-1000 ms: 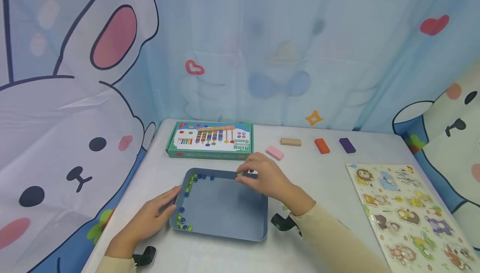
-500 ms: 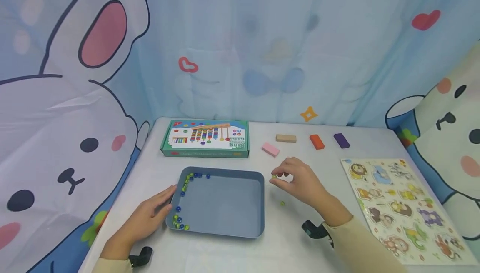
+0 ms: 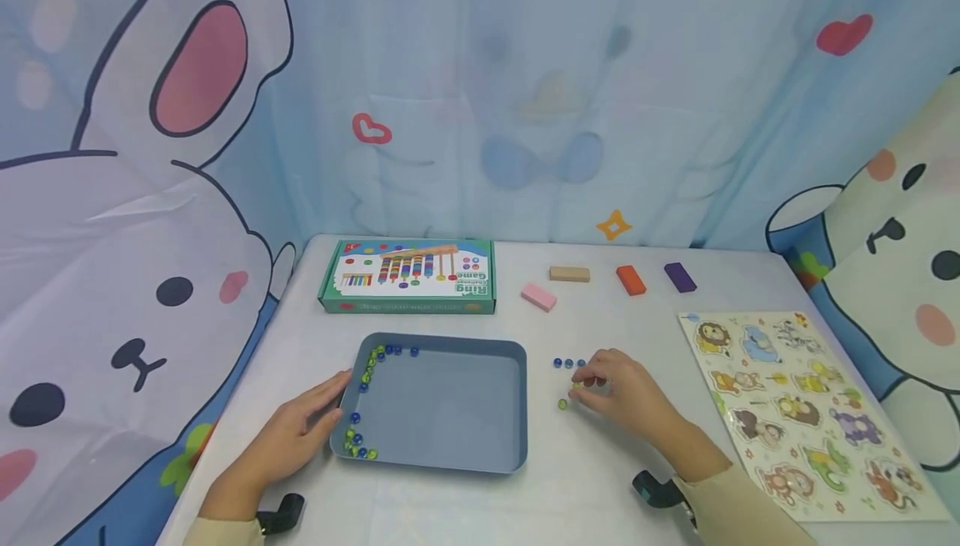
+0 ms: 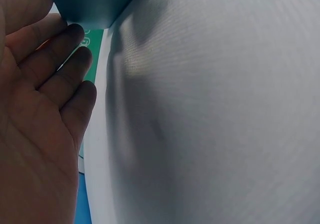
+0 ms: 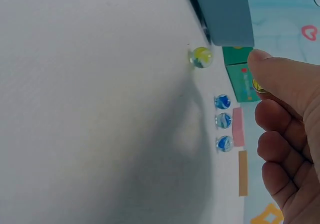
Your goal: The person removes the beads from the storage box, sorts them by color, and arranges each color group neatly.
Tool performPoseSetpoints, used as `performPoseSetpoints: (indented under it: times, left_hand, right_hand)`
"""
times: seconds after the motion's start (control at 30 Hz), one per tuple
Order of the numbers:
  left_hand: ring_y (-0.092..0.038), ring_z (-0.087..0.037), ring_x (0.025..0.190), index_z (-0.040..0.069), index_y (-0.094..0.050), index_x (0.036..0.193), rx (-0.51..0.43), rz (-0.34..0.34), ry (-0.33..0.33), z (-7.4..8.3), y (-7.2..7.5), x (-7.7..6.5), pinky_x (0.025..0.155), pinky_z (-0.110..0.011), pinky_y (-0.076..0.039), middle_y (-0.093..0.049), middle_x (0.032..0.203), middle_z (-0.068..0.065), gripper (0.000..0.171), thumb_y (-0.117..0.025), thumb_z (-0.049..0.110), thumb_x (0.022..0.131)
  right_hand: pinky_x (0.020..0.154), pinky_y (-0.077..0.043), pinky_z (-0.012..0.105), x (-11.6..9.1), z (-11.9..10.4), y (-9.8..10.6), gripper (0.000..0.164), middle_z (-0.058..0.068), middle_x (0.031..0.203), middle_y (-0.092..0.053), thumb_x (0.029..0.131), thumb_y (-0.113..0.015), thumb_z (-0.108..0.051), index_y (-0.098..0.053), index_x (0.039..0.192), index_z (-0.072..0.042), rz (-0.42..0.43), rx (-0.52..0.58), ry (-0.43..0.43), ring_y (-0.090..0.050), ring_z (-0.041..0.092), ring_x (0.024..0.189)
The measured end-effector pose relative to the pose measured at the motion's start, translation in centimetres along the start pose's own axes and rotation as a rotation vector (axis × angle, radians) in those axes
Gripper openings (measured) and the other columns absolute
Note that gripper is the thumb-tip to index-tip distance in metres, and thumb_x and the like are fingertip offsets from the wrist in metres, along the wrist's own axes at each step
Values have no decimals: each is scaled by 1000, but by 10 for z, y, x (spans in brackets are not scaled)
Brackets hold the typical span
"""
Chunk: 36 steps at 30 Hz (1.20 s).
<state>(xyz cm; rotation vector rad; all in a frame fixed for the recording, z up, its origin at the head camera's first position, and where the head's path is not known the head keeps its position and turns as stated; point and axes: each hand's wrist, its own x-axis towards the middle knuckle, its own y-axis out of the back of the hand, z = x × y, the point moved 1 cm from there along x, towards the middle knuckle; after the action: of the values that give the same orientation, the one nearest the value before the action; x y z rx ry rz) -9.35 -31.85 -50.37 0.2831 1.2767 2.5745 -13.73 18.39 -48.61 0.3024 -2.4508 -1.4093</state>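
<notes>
The right hand point(image 3: 618, 396) pinches a yellow marble point(image 3: 576, 385) between its thumb and a finger, over the table point(image 3: 442, 504), to the right of the gray-blue tray point(image 3: 450, 413). Near it on the cloth are a loose yellow marble point(image 3: 562, 404) and three blue marbles point(image 3: 569, 363) in a row.

The left hand point(image 3: 292, 438) rests at the tray's left side, with its fingers stretched out, not curled.

Only the head view shows the small marbles point(image 3: 356, 418) inside the tray, yellow and blue, along the left side and in two corners. The right wrist view shows swirls inside the clear glass on the table, but the thumb hides most of the pinched one. The left wrist view shows the palm; the thumb is cut off there, and the tray is just a dark piece up top.

The green box point(image 3: 408, 275) says "Ring" and "Game"; the tiny word between them and the front writing are too blurry to read.
</notes>
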Motion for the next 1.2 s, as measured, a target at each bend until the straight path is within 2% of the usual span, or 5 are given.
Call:
performPoseSetpoints:
  times: [0.23, 0.33, 0.57, 1.03, 1.2]
  left_hand:
    - [-47, -33, 149, 17, -45, 159, 24, 6, 6, 1, -1, 0, 122, -19, -30, -47, 164, -5, 54, -57, 34, 109]
    - [-48, -34, 149, 17, -45, 159, 28, 9, -1, 2, 0, 0, 123, -24, -31, -47, 164, -6, 54, -57, 33, 109]
    - [-45, -31, 151, 18, -44, 160, 5, -11, 19, 0, 0, 0, 115, 0, -14, -45, 166, -4, 55, -56, 35, 109]
    - [-45, -28, 152, 19, -44, 160, 17, -21, 49, 1, 1, -1, 118, -5, -19, -44, 166, -1, 55, -55, 39, 110]
    - [-44, -30, 152, 19, -44, 160, -3, -18, 40, 0, 0, -1, 114, 0, -15, -44, 166, -2, 55, -54, 38, 110]
  right_hand:
    - [75, -56, 23, -4, 9, -7, 17, -17, 84, -63, 83, -90, -27, -82, 97, -23, -90, -38, -62, -53, 4, 82]
    - [76, -55, 23, -6, 11, -10, 17, -17, 85, -63, 84, -89, -28, -81, 98, -25, -114, -36, -69, -53, 4, 83]
    - [77, -56, 23, -8, 9, -13, 16, -18, 87, -63, 84, -89, -29, -80, 97, -27, -134, -50, -68, -53, 2, 83]
    - [76, -55, 21, -10, 12, -19, 17, -20, 88, -63, 82, -90, -29, -80, 96, -27, -117, -33, -60, -52, -1, 83]
    - [76, -55, 23, -9, 13, -11, 22, -19, 87, -62, 83, -90, -33, -81, 101, -26, -89, 4, -60, -54, 2, 83]
